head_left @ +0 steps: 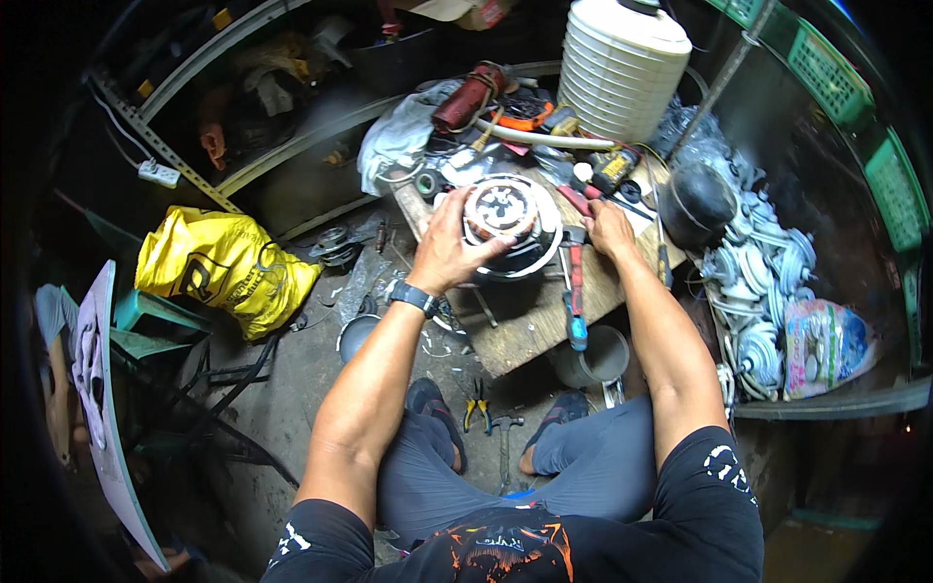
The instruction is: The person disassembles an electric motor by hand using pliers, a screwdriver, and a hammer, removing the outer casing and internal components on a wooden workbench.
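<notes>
On the low wooden bench (515, 342), my left hand (455, 243) is wrapped around the near left side of a motor stator (501, 206). Copper-coloured winding shows at its side, and its top is patchy black and white. Beneath it lies a round, pale metal housing (540, 255). To the right, my right hand (612, 230) has its fingers closed at a red-handled tool (573, 200), whose working end I cannot make out. A hammer-like tool with a red and blue grip (575, 296) lies between my hands, near the right one.
Pliers (477, 406) and a claw hammer (504, 452) lie on the floor between my feet. A black pot-like container (697, 202) and a heap of grey motor parts (763, 272) stand right. A yellow sack (225, 270) is left; a white ribbed tank (622, 73) rises behind.
</notes>
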### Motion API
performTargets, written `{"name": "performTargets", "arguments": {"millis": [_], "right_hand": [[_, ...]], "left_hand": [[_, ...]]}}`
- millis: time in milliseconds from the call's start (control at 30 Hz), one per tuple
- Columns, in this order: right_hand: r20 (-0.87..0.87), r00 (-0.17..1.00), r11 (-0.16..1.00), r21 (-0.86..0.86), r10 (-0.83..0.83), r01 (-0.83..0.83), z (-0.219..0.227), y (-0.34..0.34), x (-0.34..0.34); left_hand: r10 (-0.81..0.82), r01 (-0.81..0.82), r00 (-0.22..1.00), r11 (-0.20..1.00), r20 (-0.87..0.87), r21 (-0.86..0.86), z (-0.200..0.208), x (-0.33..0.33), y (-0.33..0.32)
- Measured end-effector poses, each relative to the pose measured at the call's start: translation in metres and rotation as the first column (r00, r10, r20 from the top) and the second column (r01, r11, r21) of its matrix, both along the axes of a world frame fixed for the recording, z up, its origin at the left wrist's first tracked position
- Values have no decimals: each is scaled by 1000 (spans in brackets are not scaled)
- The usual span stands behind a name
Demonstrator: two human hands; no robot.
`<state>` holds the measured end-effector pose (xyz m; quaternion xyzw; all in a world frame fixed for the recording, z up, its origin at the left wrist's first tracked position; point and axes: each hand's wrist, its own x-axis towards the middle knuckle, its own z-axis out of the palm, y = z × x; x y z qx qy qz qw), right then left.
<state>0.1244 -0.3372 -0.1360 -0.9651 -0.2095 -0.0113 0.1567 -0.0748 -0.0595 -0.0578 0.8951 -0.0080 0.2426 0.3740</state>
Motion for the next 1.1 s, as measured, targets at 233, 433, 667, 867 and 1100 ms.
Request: {"name": "performTargets", "arguments": {"millis": [233, 433, 667, 867, 1100], "right_hand": [[12, 999, 961, -275, 46, -41, 8, 25, 17], [-9, 1000, 988, -154, -26, 24, 48, 27, -16], [-627, 778, 587, 644, 37, 491, 54, -50, -63], [-548, 795, 511, 777, 260, 368, 108, -4, -155], [-327, 923, 580, 799, 202, 156, 93, 43, -198]], "left_hand": [[62, -63, 998, 994, 16, 85, -1, -9, -4], [252, -235, 968, 883, 14, 405, -2, -18, -10], [120, -185, 979, 865, 164, 467, -9, -6, -36], [67, -96, 994, 920, 88, 379, -3, -7, -25], [-81, 76, 996, 987, 27, 138, -5, 1, -8]]}}
